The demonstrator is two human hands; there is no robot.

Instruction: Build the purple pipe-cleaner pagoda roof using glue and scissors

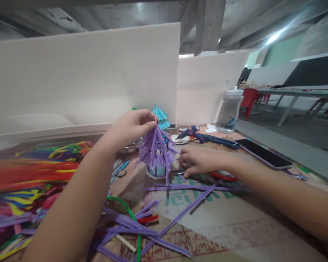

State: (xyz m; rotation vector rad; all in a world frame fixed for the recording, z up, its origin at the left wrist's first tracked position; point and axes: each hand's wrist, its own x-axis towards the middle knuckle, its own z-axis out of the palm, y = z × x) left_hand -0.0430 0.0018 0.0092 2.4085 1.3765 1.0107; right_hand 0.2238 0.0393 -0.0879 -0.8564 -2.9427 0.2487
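A small tiered pagoda model (156,154) covered in purple pipe cleaners stands on the table in front of me. My left hand (142,122) pinches the tip of its roof, with fingers closed around the top. To the right of the model, my right hand (192,160) reaches low over the table, its fingers curved with a gap to the thumb. Beneath those fingertips lie a short purple pipe cleaner piece (182,178) and a thin metal item, partly hidden. Behind the purple model rises a turquoise pagoda roof (161,115).
Purple pipe cleaners (177,218) lie across the front, beside bundles of coloured ones (43,171) at left. A blue glue gun (190,134), red-handled scissors (224,177), a phone (265,153) and a clear bottle (229,111) are at right. White boards (84,80) stand behind.
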